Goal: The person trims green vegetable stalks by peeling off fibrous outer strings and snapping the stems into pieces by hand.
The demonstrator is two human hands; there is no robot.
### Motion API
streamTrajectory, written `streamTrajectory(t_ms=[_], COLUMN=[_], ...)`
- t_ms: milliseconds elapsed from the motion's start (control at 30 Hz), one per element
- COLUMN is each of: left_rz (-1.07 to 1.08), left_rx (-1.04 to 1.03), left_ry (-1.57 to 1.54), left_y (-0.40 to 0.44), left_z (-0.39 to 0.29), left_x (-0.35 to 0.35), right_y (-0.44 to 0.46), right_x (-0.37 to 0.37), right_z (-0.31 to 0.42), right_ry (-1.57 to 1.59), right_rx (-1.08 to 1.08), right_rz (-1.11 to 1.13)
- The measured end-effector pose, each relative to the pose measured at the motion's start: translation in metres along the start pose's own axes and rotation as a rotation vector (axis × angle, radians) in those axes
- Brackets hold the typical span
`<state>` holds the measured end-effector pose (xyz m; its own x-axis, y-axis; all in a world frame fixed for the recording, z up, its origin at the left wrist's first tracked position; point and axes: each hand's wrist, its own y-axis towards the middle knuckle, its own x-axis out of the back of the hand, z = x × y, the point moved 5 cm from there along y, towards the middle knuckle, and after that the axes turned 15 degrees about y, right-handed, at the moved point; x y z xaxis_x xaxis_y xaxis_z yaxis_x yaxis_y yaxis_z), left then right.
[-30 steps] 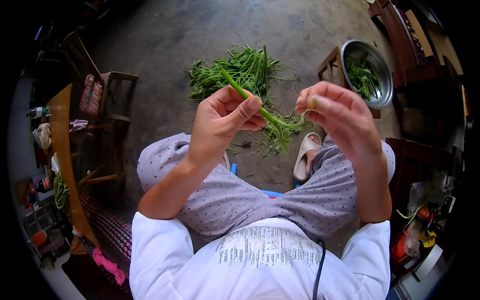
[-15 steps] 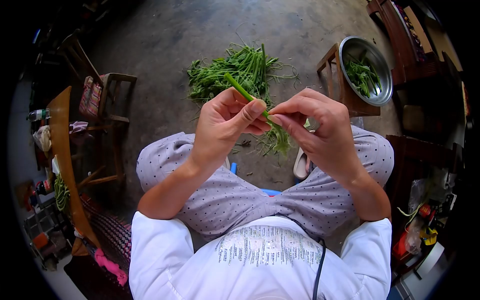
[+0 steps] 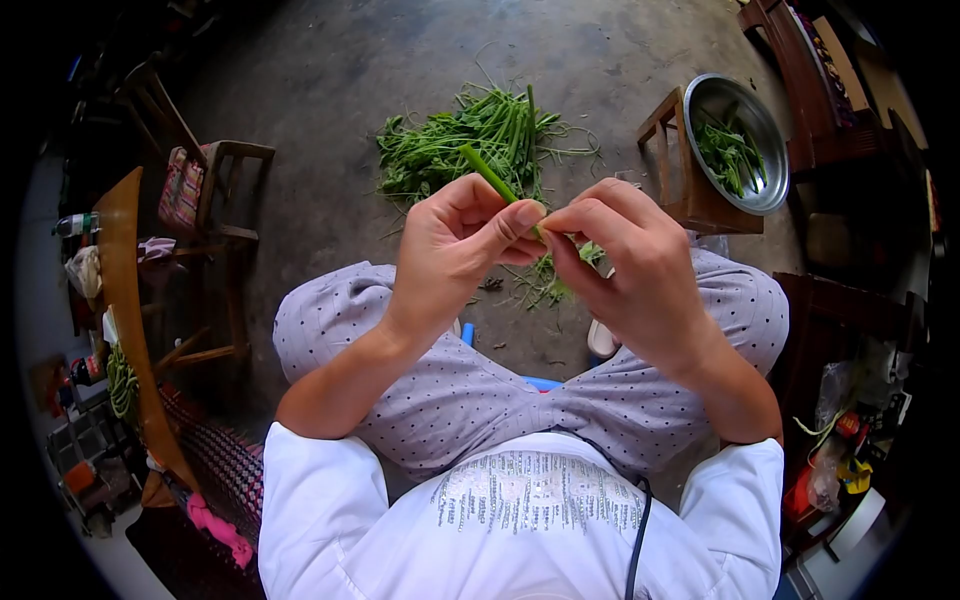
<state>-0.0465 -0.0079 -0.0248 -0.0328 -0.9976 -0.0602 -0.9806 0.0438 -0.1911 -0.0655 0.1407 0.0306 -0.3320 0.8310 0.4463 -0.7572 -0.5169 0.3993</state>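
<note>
My left hand (image 3: pixel 450 255) is closed around a green stem (image 3: pixel 484 170), thumb pressed along it. The stem's cut end points up and away, toward the far left. At its near end, my right hand (image 3: pixel 640 270) has thumb and forefinger pinched together, close to the left thumb tip. Whether a thin strip lies in that pinch is too small to make out. Beyond my hands, a pile of leafy green stems (image 3: pixel 450 150) lies on the floor. Pale green scraps (image 3: pixel 545 285) are scattered below my hands, between my feet.
At right, a metal basin (image 3: pixel 775 195) with cut greens (image 3: pixel 730 155) rests tilted on a wooden stool (image 3: pixel 715 215). A wooden chair (image 3: pixel 205 190) and a table edge (image 3: pixel 125 240) stand at left. Dark wooden furniture (image 3: pixel 840 145) lines the right side.
The stem and left hand have shifted slightly to the right. My right hand's pinch has moved up a little at the stem's near end, and less pale green shows beneath the fingers.
</note>
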Motion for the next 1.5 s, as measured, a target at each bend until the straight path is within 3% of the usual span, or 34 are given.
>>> streamTrajectory(t_ms=[100,267,800,867,1100,1500], left_rz=[0.003,0.019,0.033,0.042,0.054,0.044], left_rx=[0.018,0.048,0.019,0.073,0.084,-0.033], left_ry=[0.011,-0.017,-0.002,-0.036,-0.054,-0.012], left_y=[0.0,0.001,0.0,0.0,0.001,0.0], left_z=[0.0,-0.002,0.002,0.003,0.004,0.0], left_x=[0.0,0.002,0.0,0.0,0.001,-0.003], right_y=[0.0,0.0,0.002,0.003,0.005,0.003], right_x=[-0.001,0.003,0.0,0.003,0.01,0.006], right_z=[0.002,-0.008,0.0,-0.004,-0.009,-0.007], right_ry=[-0.017,0.182,0.016,0.182,0.237,0.224], right_rx=[0.036,-0.14,-0.047,-0.181,-0.191,-0.225], right_rz=[0.004,-0.048,-0.012,-0.033,-0.037,0.017])
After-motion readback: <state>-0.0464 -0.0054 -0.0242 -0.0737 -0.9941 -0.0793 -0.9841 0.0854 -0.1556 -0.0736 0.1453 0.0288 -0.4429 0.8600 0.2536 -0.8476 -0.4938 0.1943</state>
